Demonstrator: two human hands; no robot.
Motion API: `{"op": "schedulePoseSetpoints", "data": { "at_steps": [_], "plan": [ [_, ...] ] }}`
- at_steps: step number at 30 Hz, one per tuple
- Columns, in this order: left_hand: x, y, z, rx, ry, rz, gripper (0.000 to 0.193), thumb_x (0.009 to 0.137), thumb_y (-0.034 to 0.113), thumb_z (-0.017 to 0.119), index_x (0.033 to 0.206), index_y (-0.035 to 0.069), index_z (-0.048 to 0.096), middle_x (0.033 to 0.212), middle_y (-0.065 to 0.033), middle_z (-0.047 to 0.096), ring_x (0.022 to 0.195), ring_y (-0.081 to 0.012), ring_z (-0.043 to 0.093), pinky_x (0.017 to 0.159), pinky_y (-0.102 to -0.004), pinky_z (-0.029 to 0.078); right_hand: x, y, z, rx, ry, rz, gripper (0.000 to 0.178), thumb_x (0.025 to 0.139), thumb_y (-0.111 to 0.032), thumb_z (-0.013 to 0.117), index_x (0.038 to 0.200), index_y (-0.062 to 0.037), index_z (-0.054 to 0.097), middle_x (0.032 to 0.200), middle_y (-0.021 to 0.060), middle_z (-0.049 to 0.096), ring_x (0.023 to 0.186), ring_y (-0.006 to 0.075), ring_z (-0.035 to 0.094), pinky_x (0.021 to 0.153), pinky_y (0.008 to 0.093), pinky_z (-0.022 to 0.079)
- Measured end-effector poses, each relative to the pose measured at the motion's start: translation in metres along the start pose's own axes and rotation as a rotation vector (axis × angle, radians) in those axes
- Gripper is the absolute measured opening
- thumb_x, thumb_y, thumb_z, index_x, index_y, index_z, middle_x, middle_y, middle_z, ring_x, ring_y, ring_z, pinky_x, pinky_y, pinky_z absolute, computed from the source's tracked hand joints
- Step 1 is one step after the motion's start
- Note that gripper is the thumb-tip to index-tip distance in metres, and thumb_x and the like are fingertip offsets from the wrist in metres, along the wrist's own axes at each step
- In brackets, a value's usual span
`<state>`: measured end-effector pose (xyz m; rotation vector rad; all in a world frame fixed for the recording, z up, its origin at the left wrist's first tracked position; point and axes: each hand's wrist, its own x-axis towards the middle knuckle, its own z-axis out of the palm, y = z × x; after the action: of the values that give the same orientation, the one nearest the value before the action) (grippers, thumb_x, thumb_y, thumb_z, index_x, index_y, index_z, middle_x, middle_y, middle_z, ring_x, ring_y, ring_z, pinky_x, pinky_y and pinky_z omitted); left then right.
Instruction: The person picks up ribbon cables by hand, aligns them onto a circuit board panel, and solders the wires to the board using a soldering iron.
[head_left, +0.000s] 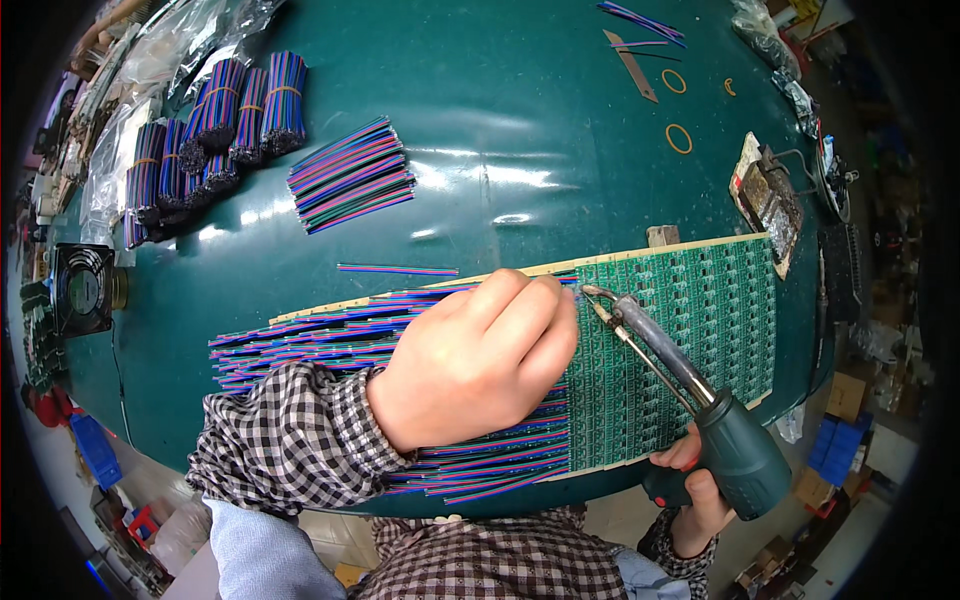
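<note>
A green circuit board panel (670, 350), marked off in many small repeated units, lies in front of me. Rows of multicoloured wire strips (300, 345) stretch left from it. Over these strips my left hand (480, 360) is closed in a pinch on a wire strip (568, 281) at the panel's far edge, its fingers hiding most of that strip. My right hand (695, 490) wraps round the handle of a dark green soldering gun (740, 455). The gun's tip points up and left, close beside my left fingertips.
Loose wire strips (352, 175) lie beyond the panel, with banded wire bundles (222, 105) at far left. A small fan (84, 290) stands at the left edge. To the right are a stained soldering tray (768, 205), a blade (630, 66) and rubber bands (679, 138).
</note>
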<state>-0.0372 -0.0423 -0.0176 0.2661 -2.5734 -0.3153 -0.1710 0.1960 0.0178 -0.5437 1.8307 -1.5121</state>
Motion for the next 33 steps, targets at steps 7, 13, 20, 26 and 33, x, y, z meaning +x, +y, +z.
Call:
{"op": "schedulePoseSetpoints", "data": {
  "at_steps": [7,13,20,26,33],
  "plan": [
    [-0.0001,-0.0011,-0.0007,0.011,-0.016,0.012,0.033,0.066,0.008,0.063,0.098,-0.002,0.066,0.093,-0.0113,0.061,0.075,-0.0215,0.060,0.063,-0.0287,0.052,0.0011,0.0015,0.0027,0.013,0.033,-0.113,0.065,0.083,-0.029,0.069,0.121,0.0160,0.042,0.086,0.0159,0.058,0.073,0.0249,0.062,0.068,0.0369,0.057],
    [-0.0001,-0.0011,-0.0010,0.005,-0.016,0.009,0.034,0.065,0.008,0.063,0.097,-0.002,0.066,0.094,-0.0115,0.061,0.075,-0.0214,0.060,0.063,-0.0284,0.052,0.0005,-0.0006,0.0035,0.048,0.034,-0.078,0.062,0.083,-0.031,0.069,0.118,0.0147,0.044,0.080,0.0135,0.056,0.070,0.0232,0.061,0.067,0.0371,0.058],
    [-0.0007,-0.0002,-0.0004,-0.013,-0.021,-0.007,0.034,0.065,0.008,0.063,0.097,-0.003,0.066,0.094,-0.0115,0.061,0.075,-0.0212,0.060,0.063,-0.0284,0.052,-0.0008,0.0022,0.0030,0.107,0.034,-0.033,0.062,0.082,-0.030,0.070,0.117,0.0142,0.043,0.078,0.0111,0.055,0.070,0.0226,0.060,0.068,0.0385,0.058],
    [-0.0006,-0.0012,0.0009,0.003,-0.001,0.006,0.033,0.064,0.007,0.063,0.096,-0.003,0.066,0.093,-0.0115,0.061,0.074,-0.0212,0.060,0.063,-0.0284,0.052,-0.0010,0.0029,0.0019,0.108,0.020,0.006,0.064,0.082,-0.030,0.071,0.118,0.0147,0.043,0.078,0.0109,0.055,0.071,0.0229,0.060,0.069,0.0392,0.058],
    [-0.0006,-0.0001,-0.0004,-0.006,-0.021,-0.007,0.034,0.064,0.007,0.063,0.096,-0.003,0.066,0.093,-0.0116,0.061,0.074,-0.0212,0.060,0.063,-0.0284,0.052,-0.0006,0.0030,0.0025,0.050,0.022,-0.022,0.065,0.082,-0.030,0.071,0.118,0.0151,0.042,0.078,0.0107,0.055,0.071,0.0233,0.060,0.069,0.0389,0.057]
  ]
}}
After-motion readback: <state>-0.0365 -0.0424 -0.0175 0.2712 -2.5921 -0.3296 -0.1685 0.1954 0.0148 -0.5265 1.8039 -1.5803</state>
